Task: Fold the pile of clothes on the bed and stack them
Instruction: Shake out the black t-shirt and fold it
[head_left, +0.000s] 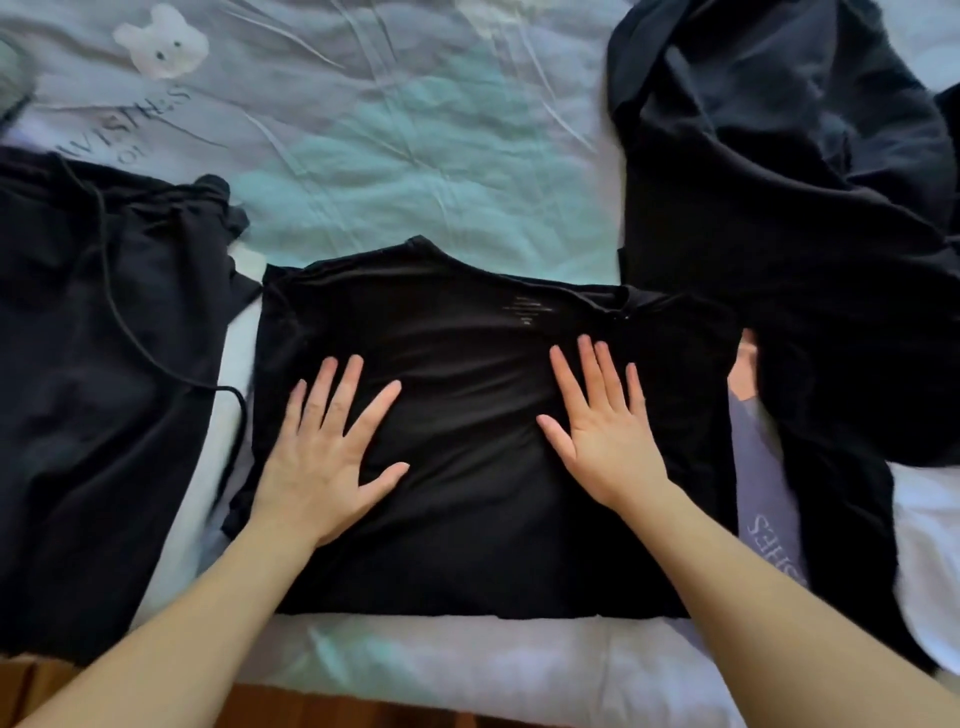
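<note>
A black T-shirt (467, 545) lies folded into a rough rectangle on the bed, its collar toward the far side. My left hand (332, 452) rests flat on its left half, fingers spread and straight. On the right half my right hand (602, 426) presses flat the same way. To the left lies a black garment with a drawstring cord (93, 364). A loose pile of dark clothes (789, 234) covers the right side of the bed.
The bedsheet (415, 156) is pale blue-green with a white bear print (161, 47) and lettering. The bed's near edge runs along the bottom, with a wooden floor (363, 712) below it. A grey object shows at the far left edge.
</note>
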